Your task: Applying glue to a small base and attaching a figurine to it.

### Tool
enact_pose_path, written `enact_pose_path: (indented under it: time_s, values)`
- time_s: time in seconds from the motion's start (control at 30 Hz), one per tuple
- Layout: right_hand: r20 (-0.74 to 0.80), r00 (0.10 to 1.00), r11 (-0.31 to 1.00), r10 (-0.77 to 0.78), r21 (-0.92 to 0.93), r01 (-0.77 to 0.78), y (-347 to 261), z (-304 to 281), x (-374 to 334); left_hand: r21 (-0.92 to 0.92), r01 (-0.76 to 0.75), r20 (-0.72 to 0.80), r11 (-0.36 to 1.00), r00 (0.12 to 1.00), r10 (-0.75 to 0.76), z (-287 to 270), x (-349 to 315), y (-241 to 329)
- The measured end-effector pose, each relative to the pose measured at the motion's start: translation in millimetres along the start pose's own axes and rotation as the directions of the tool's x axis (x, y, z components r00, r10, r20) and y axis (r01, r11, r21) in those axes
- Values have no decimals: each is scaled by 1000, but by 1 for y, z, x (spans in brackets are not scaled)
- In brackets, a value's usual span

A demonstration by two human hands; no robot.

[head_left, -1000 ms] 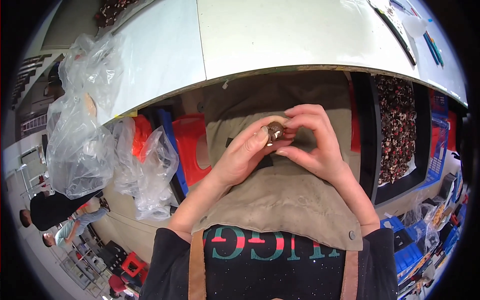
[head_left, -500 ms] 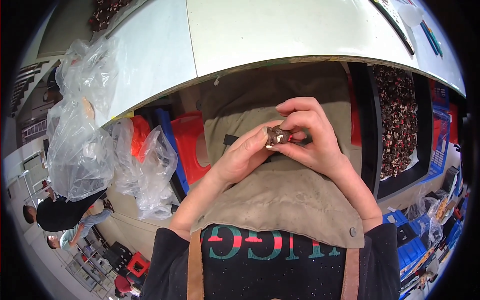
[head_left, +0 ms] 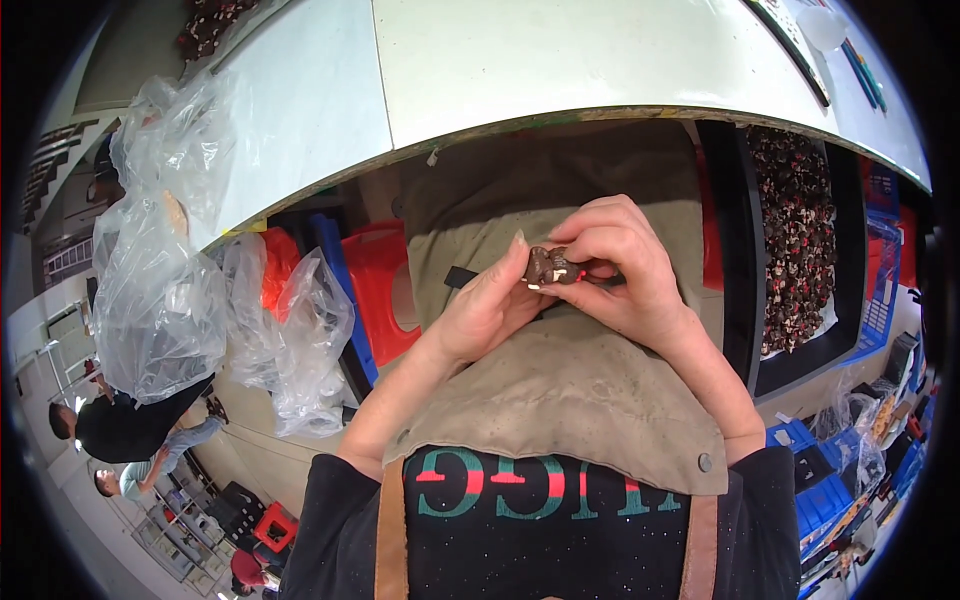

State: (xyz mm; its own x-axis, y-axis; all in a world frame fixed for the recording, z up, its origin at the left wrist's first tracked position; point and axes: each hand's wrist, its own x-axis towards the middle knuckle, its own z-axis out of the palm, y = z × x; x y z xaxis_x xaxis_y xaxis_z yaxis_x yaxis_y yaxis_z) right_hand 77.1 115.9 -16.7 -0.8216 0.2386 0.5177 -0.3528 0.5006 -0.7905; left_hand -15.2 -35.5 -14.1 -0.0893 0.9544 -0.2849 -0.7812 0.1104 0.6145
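Observation:
A small dark brown figurine [head_left: 552, 267] with white and red spots is between my two hands, above my apron-covered lap. My right hand [head_left: 632, 275] pinches its right end, with the thumb below and the curled fingers above. My left hand [head_left: 487, 308] cups it from the left. Its fingers bend under and behind the figurine, their tips hidden, while the thumb stands raised at the figurine's left end. The figurine's exact shape is too small to make out.
A pale worktable [head_left: 560, 60] curves ahead of me. At the right, a black tray [head_left: 740, 270] holds many similar small dark pieces. Clear plastic bags [head_left: 165, 300] hang at the left, near a red stool [head_left: 378, 290]. People [head_left: 125, 430] are farther back at the left.
My left thumb has lifted off the figurine's front and now points up beside it. The figurine has turned and shifted slightly left. My right hand keeps its pinch.

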Motion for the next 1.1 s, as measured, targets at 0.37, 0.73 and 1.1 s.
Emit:
enact_pose_path:
  time_s: [0.37, 0.73, 1.1]
  values:
    - [7, 984, 980, 179, 83, -179, -4, -6, -5, -43, 57, -48, 997, 997, -59, 10, 8, 3]
    - [-146, 912, 918, 382, -51, -393, 17, -61, -30, -170, 141, -221, 975, 959, -177, 5, 18, -4]
    - [-715, 679, 626, 169, -454, -634, 36, -183, -84, -104, 83, -146, 991, 985, -97, 18, 28, 11]
